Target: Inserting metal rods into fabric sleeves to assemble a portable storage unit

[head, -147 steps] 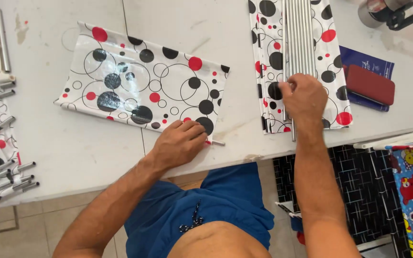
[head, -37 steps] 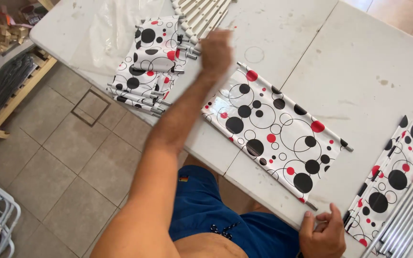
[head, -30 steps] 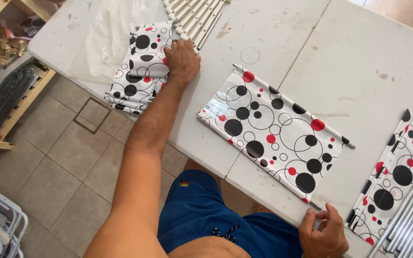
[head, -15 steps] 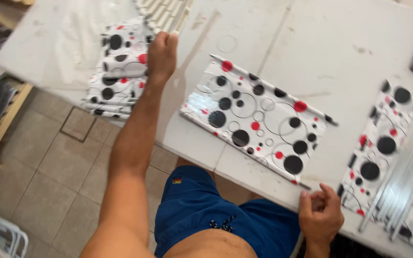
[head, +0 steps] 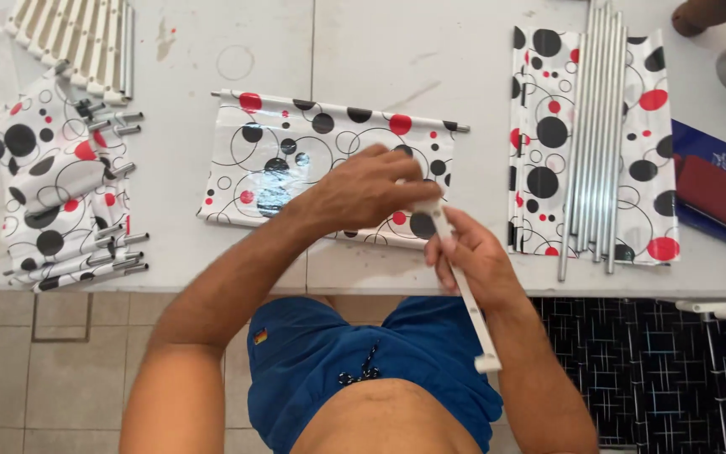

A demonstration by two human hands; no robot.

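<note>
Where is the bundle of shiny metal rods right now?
In the head view, the metal rods lie on the right of the white table, atop a dotted sheet, beside a red case.

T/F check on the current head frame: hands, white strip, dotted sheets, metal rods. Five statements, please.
1. The right hand grips a white plastic strip. True.
2. The left hand rests on the pile of finished sheets. False: it is at the top end of the strip, over the middle dotted sheet.
3. A bundle of metal rods lies on the right dotted sheet. True.
4. The middle sheet is rolled up. False: it lies spread flat on the white table.
5. More white strips sit far left. True.
</note>
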